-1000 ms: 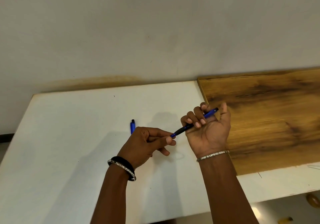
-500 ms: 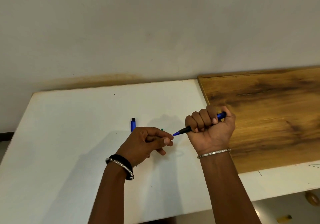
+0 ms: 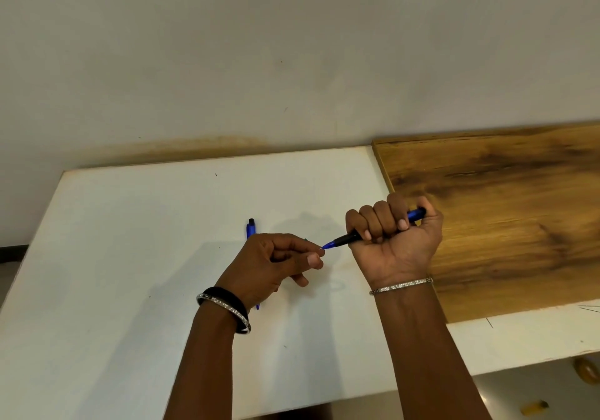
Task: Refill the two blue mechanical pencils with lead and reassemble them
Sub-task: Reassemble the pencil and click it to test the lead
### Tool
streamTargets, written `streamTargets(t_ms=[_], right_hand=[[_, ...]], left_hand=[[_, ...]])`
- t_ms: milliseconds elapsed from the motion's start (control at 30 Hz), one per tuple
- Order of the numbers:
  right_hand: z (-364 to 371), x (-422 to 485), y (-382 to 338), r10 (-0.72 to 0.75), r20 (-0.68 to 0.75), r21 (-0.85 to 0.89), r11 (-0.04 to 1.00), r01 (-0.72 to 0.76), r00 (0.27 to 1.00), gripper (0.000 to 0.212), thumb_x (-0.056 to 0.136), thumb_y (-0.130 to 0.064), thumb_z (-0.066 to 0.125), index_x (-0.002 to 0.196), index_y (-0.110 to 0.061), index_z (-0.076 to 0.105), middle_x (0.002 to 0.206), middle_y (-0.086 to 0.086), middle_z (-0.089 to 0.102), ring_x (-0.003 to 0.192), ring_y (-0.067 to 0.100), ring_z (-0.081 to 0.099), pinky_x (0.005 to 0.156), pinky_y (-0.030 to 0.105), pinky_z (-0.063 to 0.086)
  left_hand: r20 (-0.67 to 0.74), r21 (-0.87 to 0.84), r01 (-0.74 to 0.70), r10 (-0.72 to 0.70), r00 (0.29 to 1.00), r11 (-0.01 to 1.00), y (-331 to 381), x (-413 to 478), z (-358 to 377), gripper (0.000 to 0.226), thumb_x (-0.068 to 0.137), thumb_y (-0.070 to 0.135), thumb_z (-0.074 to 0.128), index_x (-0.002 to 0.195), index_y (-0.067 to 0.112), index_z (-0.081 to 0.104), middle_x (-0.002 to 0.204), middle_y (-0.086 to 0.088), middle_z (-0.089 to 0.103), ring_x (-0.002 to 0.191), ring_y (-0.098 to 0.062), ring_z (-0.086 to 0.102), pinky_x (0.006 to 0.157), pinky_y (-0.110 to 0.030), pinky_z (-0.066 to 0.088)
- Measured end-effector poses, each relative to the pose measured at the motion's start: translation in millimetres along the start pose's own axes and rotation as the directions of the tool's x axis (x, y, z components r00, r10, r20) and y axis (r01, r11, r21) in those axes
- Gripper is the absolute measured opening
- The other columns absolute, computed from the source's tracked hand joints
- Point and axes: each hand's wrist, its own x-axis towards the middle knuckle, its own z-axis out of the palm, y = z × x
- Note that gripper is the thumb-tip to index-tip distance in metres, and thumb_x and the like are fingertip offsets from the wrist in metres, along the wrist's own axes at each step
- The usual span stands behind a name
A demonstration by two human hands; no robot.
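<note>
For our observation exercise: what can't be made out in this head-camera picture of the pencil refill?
Head view.
Any lead between fingers of the left hand: too small.
Barrel of held pencil: hidden inside the right hand.
Middle of second pencil: behind the left hand.

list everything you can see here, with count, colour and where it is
wall: 1, grey-white, behind the table, brown stain along its foot
table: 1, white, foreground
wooden board: 1, brown, lying on the table's right part
held pencil: 1, blue with black grip, in the right fist, tip pointing left
lying pencil: 1, blue, on the table behind the left hand, partly hidden
small thing: 1, yellow, floor at bottom right, too small to name
bangles: 2, black and silver, left wrist
bracelet: 1, silver, right wrist
left hand: 1, fingertips pinched at the held pencil's tip; any lead too thin to see
right hand: 1, fist round the held pencil
</note>
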Motion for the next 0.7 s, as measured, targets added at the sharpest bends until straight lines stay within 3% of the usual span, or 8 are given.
streamTargets(t_ms=[200,400,533,700], right_hand=[[0.4,0.0,-1.5,-0.003,-0.002,-0.004,1.0,0.003,1.0,0.045,0.089,-0.045,0.028,0.053,-0.019,0.018,0.043,-0.005,0.012,0.038,0.012,0.01,0.041,0.022,0.023],[-4.2,1.9,-2.2,-0.01,-0.013,-0.007,1.0,0.01,1.0,0.043,0.088,-0.041,0.028,0.052,-0.019,0.019,0.035,-0.004,0.021,0.037,0.012,0.012,0.042,0.022,0.024],[-6.9,2.6,-1.5,-0.024,-0.01,-0.002,1.0,0.024,1.0,0.046,0.088,-0.043,0.029,0.049,-0.018,0.023,0.034,-0.004,0.023,0.032,0.011,0.02,0.042,0.023,0.026],[-5.6,2.6,-0.1,-0.023,-0.024,-0.015,1.0,0.023,0.999,0.048,0.088,-0.042,0.029,0.047,-0.018,0.025,0.034,-0.004,0.022,0.036,0.012,0.013,0.043,0.022,0.025]], left_hand=[[-0.012,-0.002,-0.003,0.003,1.0,1.0,-0.1,0.2,-0.3,0.028,0.068,0.039,0.072,0.091,0.024,0.076,0.087,0.0,0.078,0.061,-0.01,0.067,0.05,-0.026,0.033],[-0.017,-0.06,-0.005,0.004,1.0,0.998,-0.8,1.7,1.3,0.015,0.08,0.014,0.071,0.094,0.012,0.075,0.087,-0.009,0.077,0.055,-0.011,0.064,0.046,-0.007,0.04],[-0.016,-0.071,-0.01,0.009,1.0,0.997,-1.3,2.4,1.7,0.015,0.08,0.012,0.071,0.094,0.01,0.075,0.086,-0.01,0.077,0.053,-0.01,0.063,0.046,-0.006,0.04],[-0.025,-0.072,-0.017,0.015,1.0,0.997,-2.0,2.1,0.7,0.014,0.08,0.012,0.07,0.094,0.01,0.075,0.084,-0.009,0.077,0.052,-0.009,0.063,0.046,-0.006,0.04]])
